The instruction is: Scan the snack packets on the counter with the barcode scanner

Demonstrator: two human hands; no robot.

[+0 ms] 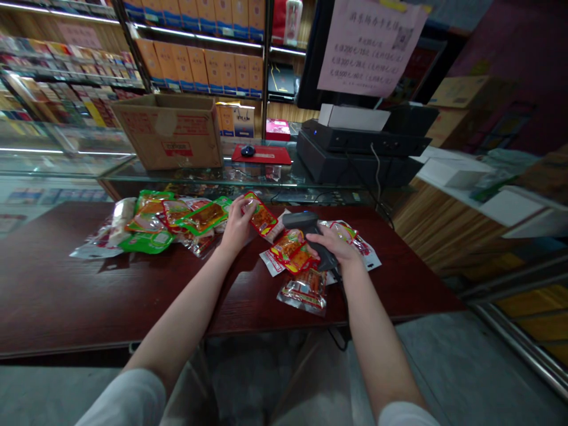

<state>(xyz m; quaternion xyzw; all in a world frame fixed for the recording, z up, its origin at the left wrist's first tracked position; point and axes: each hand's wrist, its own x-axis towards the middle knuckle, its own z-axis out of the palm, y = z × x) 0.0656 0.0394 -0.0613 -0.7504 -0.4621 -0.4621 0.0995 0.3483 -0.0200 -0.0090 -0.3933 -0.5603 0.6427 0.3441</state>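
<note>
My left hand (238, 222) pinches a red snack packet (261, 216) and holds it up over the dark red table (66, 290). In my right hand (338, 247) is a grey handheld barcode scanner (306, 228), fingers wrapped round its grip, its head pointing left toward that packet. Under and around the scanner lie several red and clear snack packets (304, 290). To the left of my left hand a heap of green and red packets (155, 228) is spread on the table.
Behind the table stands a glass counter (199, 174) with a cardboard box (171, 130), a red mouse pad with a mouse (261, 154) and a black register printer (355, 145). Shelves of boxed goods (199, 65) fill the back wall. The scanner's cable (341, 331) hangs off the table's front edge.
</note>
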